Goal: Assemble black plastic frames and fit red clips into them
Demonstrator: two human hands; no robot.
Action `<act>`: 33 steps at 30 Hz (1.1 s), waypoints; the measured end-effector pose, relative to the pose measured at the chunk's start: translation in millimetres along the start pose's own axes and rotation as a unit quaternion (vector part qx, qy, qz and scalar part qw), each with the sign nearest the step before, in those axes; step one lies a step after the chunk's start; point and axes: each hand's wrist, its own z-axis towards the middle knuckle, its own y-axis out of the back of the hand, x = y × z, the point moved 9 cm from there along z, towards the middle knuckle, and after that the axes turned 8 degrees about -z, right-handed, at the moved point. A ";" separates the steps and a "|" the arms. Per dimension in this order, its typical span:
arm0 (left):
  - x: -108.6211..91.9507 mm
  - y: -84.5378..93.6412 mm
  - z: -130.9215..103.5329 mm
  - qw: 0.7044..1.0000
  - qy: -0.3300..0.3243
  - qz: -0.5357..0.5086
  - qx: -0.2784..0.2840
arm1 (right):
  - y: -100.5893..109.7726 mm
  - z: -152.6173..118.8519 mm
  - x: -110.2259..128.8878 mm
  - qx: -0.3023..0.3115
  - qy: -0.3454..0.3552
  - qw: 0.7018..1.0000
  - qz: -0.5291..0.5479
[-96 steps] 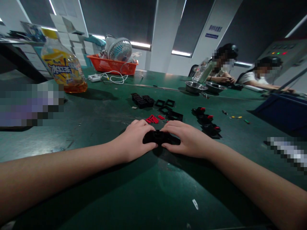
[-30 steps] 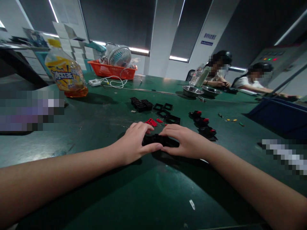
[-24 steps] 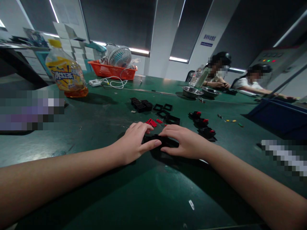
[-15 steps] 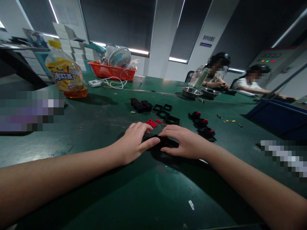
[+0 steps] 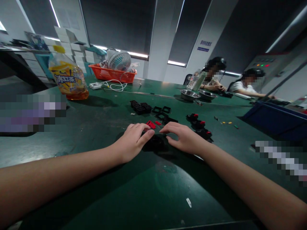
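Note:
A dark black part lies on the green table between my hands, its details hard to make out. My left hand is at its left side, thumb and fingers bent around its edge. To the right, my right hand has thumb and fingers apart, with nothing visible between them. Just beyond are small red pieces, black square frames and a cluster of black blocks. Black parts with red tips stand in a row beyond my right hand.
A tea bottle stands at left, near an orange basket holding a fan and a white cable. Metal bowls sit farther back. A blue bin is at right. Two people sit at the far right.
My right hand has let go of the black part and moved slightly right, its fingers now apart. My left thumb has drawn back a little to the left.

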 end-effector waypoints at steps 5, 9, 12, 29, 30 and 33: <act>-0.1 1.3 1.1 1.000 -0.009 -0.002 -0.009 | -1.7 1.2 -7.3 -0.022 -0.018 1.000 -0.006; -0.1 0.1 1.8 1.000 -0.013 0.007 -0.005 | -2.1 1.2 -8.0 -0.013 -0.028 0.999 -0.014; -1.4 -0.4 2.3 1.000 -0.022 0.012 -0.003 | -2.9 1.1 -7.7 -0.007 -0.030 0.999 -0.022; 0.8 -0.6 2.6 1.000 -0.010 0.014 -0.003 | -3.9 0.9 -8.6 -0.020 -0.017 0.999 -0.040; 0.4 -0.9 2.2 1.000 -0.010 0.015 -0.001 | -2.1 1.2 -9.7 -0.036 -0.015 0.998 -0.040; 0.8 -1.4 1.0 1.000 -0.002 0.021 0.001 | 1.5 2.1 -17.3 -0.067 -0.027 0.996 -0.050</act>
